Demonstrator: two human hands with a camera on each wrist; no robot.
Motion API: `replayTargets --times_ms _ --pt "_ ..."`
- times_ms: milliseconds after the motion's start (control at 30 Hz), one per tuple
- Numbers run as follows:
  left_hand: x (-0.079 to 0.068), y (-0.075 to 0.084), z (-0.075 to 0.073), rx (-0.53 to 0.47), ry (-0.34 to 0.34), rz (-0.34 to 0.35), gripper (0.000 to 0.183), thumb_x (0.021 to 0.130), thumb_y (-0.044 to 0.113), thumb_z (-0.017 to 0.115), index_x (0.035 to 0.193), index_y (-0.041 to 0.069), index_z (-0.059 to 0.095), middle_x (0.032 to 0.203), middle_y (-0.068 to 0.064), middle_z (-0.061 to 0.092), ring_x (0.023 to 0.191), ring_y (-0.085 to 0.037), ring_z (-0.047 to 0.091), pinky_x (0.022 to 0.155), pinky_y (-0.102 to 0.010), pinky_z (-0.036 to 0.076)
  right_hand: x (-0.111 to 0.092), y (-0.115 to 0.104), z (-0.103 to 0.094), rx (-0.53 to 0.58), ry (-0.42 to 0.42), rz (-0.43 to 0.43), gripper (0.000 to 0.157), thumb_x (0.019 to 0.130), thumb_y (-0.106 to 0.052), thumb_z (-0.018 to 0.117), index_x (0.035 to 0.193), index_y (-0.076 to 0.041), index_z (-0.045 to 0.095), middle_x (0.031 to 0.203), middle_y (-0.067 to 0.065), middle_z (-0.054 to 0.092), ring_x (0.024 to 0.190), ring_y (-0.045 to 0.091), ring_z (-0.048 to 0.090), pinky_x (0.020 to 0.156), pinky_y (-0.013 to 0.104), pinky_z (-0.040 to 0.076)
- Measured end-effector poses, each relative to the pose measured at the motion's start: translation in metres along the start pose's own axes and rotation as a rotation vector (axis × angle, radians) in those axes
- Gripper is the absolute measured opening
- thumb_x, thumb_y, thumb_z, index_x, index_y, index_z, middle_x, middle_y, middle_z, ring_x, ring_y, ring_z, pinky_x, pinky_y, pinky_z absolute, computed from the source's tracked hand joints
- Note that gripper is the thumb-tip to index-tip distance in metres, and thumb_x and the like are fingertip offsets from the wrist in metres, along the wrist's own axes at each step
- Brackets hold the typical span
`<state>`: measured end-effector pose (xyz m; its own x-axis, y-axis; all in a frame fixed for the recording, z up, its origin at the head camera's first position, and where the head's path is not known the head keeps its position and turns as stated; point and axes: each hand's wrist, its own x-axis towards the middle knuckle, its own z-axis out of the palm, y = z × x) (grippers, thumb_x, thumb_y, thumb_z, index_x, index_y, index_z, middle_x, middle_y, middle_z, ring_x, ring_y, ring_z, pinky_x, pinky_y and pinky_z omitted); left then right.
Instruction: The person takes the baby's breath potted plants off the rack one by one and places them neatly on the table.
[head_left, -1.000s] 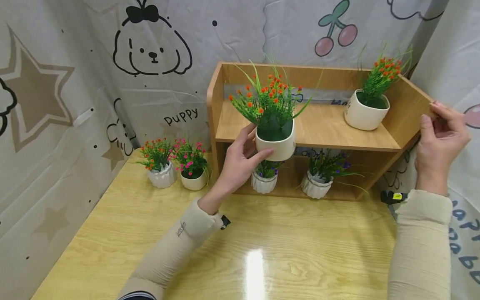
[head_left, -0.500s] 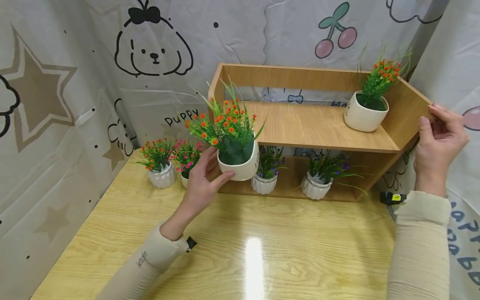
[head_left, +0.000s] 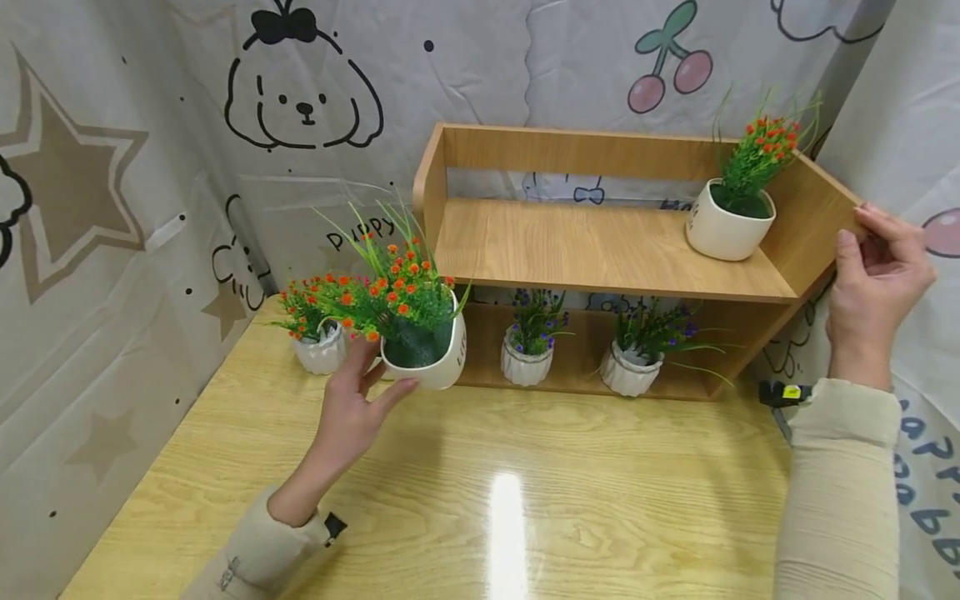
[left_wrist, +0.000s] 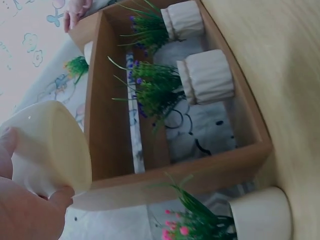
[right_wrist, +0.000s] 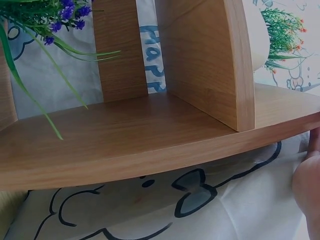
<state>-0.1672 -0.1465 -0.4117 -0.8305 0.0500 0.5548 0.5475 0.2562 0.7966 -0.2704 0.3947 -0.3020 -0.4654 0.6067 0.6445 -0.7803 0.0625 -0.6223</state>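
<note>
My left hand (head_left: pixel 351 408) grips a white pot by its side, thumb at the front; in it grows an artificial plant with orange flowers (head_left: pixel 423 342). The pot is tilted and held in the air left of the wooden shelf (head_left: pixel 540 242). In the left wrist view the same white pot (left_wrist: pixel 50 145) shows its side and base. My right hand (head_left: pixel 881 292) holds the front edge of the shelf's right side panel, fingers curled at it. Behind the held plant, a pot with pink flowers (left_wrist: pixel 262 215) is mostly hidden in the head view.
A white pot with orange flowers (head_left: pixel 731 229) stands at the upper board's right end. Two ribbed pots with purple flowers (head_left: pixel 527 362) (head_left: pixel 632 371) stand on the lower level. Another ribbed pot (head_left: pixel 321 350) with orange flowers stands on the table, far left, near the curtain (head_left: pixel 97 350).
My left hand has carried the orange-flowered pot from before the upper board leftward and down, past the shelf's left side. My right hand has stayed at the side panel.
</note>
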Motion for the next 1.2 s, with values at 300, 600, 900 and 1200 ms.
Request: replayTargets --times_ms 300,600,900,1200 --pt "-0.020 -0.012 -0.021 0.050 0.035 -0.070 0.072 0.085 -0.008 0.080 0.148 0.002 0.048 0.153 -0.015 0.050 0.146 -0.022 0.046 0.107 -0.016 0.046 -0.002 -0.002 0.003 -0.014 0.005 0.015 0.024 0.088 0.023 0.060 0.106 0.014 0.073 0.115 0.015 0.065 0.119 0.027 0.063 0.109 0.031 0.049" --pt "-0.030 -0.026 -0.034 0.100 0.050 -0.150 0.072 0.087 -0.005 0.080 0.149 -0.001 0.045 0.155 -0.017 0.049 0.146 -0.043 0.042 0.105 -0.010 0.042 -0.002 -0.002 0.002 -0.026 0.002 0.010 0.023 0.088 0.022 0.061 0.106 0.014 0.073 0.115 0.014 0.065 0.120 0.027 0.063 0.109 0.030 0.049" --pt "-0.044 -0.052 -0.041 0.075 0.048 -0.199 0.072 0.088 -0.004 0.078 0.152 0.000 0.044 0.157 -0.019 0.047 0.146 -0.041 0.040 0.106 -0.009 0.041 -0.004 -0.004 0.000 -0.039 -0.002 0.008 0.024 0.088 0.022 0.061 0.107 0.014 0.073 0.115 0.014 0.065 0.121 0.027 0.062 0.109 0.030 0.049" --pt "-0.052 -0.078 -0.051 0.059 0.019 -0.259 0.072 0.093 0.002 0.076 0.156 0.002 0.040 0.160 -0.023 0.042 0.148 -0.035 0.040 0.106 -0.009 0.041 -0.003 -0.004 0.001 -0.043 0.002 0.001 0.024 0.088 0.022 0.061 0.107 0.014 0.073 0.115 0.014 0.064 0.120 0.027 0.063 0.109 0.030 0.049"
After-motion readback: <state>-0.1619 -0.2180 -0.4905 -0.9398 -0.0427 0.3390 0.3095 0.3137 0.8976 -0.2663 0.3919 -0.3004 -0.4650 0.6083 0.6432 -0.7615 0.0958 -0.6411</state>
